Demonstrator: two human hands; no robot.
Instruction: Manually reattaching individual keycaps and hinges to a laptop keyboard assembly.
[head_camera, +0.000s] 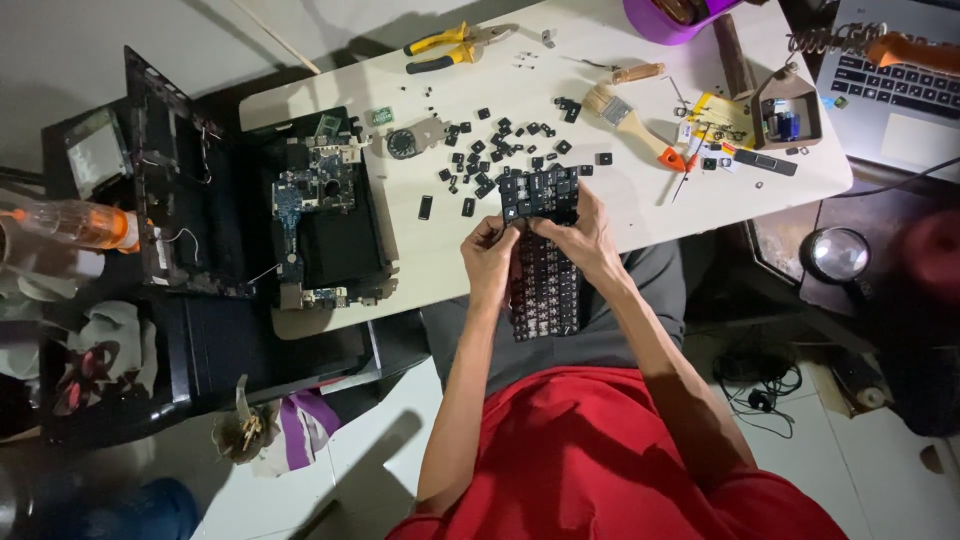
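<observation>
Both my hands hold a black laptop keyboard (545, 290) upright over my lap, at the near edge of the white table (640, 215). My left hand (490, 262) grips its left side with fingers curled at the keys. My right hand (580, 235) clasps the upper right part, thumb on the key face. Part of the keyboard has bare key sockets. Several loose black keycaps (495, 150) lie scattered on the table just beyond my hands.
An opened laptop with exposed blue circuit board (310, 190) lies left. Yellow-handled pliers (445, 48), a paintbrush (635, 122), a small screwdriver, a purple tape roll (665, 18) and small parts sit farther back. Another laptop (890, 85) stands right; a plastic bottle (70, 222) far left.
</observation>
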